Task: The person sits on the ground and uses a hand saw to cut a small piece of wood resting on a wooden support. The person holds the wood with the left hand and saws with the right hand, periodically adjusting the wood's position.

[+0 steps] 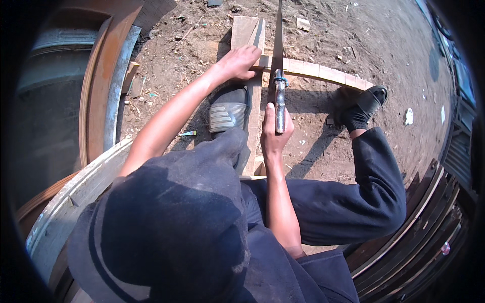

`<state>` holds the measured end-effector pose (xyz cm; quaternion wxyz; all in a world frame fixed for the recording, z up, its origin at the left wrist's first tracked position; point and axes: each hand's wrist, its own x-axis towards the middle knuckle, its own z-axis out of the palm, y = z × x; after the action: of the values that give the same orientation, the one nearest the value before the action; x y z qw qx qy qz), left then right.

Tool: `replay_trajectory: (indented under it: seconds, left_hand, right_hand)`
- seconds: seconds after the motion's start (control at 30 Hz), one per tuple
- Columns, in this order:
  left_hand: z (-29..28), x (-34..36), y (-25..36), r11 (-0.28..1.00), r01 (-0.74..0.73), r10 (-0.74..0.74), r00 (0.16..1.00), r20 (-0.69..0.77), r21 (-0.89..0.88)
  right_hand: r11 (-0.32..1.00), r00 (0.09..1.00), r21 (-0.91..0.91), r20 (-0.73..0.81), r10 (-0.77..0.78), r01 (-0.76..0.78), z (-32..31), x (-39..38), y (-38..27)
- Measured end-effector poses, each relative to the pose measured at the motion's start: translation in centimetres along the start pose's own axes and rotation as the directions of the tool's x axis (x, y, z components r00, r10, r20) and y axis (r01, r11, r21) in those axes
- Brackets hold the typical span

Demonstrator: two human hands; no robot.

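From the head camera, the right hand point(274, 132) is clenched around the handle of a hand saw point(278, 60), whose blade runs away from the person and stands on edge across a thin wooden strip point(323, 73). The left hand point(239, 61) lies flat, fingers spread, pressing the left end of that strip down onto a wider plank point(247, 35) that points away over bare dirt. A dark shoe point(228, 108) rests on the near part of the plank, just left of the saw. To the right, a foot in a black sandal point(365, 105) stands on the ground point(384, 45) near the strip's far right end.
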<state>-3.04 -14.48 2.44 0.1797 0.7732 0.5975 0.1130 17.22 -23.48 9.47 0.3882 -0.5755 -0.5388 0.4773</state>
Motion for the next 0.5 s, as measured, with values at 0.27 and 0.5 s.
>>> replay_trajectory:
  seconds: [0.27,0.5]
  left_hand:
    - [0.1,-0.1,-0.1,0.978,0.074,-0.079,0.997,-0.021,-0.197]
    - [0.7,0.1,-0.6,0.947,0.183,-0.187,0.982,0.01,-0.265]
  right_hand:
    - [0.999,0.997,-0.036,0.076,-0.008,0.011,-0.8,0.4,1.3]
    - [1.0,0.993,-0.02,0.12,0.0,0.002,-0.9,-0.5,1.0]
